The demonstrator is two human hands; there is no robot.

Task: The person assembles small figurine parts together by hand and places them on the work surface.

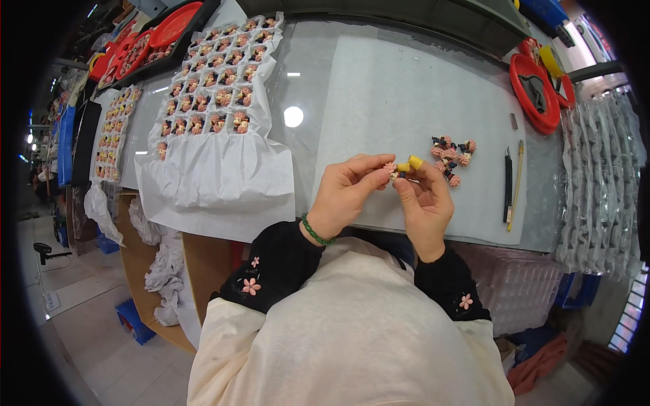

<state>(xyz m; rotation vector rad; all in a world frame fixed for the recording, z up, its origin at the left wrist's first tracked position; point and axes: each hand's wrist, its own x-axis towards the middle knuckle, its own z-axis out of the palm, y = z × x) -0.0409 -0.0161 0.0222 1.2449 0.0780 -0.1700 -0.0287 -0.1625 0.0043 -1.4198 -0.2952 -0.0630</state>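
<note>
Between the fingertips of both hands is a small pink-haired figurine point(391, 171), held above the white paper sheet point(365, 88). My left hand point(349, 189) pinches it between thumb and index finger; a green braided bracelet rings that wrist. On its other side my right hand point(428, 203) closes thumb and fingers near it, with yellow covers point(414, 162) on fingertips. A little to the right lies a loose pile of similar pink and dark figurines point(450, 159). Part of the held figurine is hidden by my fingers.
At left, a tray point(223, 74) lined with white paper holds rows of figurines; a second tray point(116, 128) stands beyond. A black pen-like tool point(508, 186) and thin brush point(518, 176) lie right. Red dishes point(535, 91) and stacked clear plastic trays point(599, 183) are farther right.
</note>
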